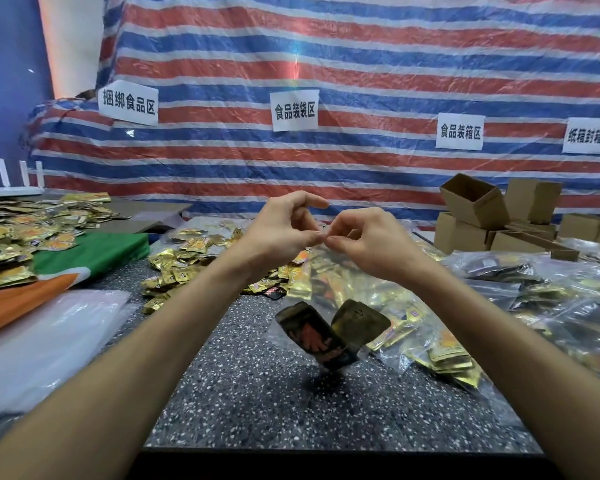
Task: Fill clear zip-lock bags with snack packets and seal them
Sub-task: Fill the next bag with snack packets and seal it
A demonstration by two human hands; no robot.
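A clear zip-lock bag hangs above the speckled table, held up by its top edge. My left hand and my right hand both pinch that top edge, fingertips almost meeting. Two dark snack packets sit in the bottom of the hanging bag, just above the table. Loose gold snack packets lie in a heap behind the bag.
Filled clear bags pile up at the right. A stack of empty clear bags lies at the left, beside green and orange cloth. More gold packets cover the far left. Cardboard boxes stand at the back right.
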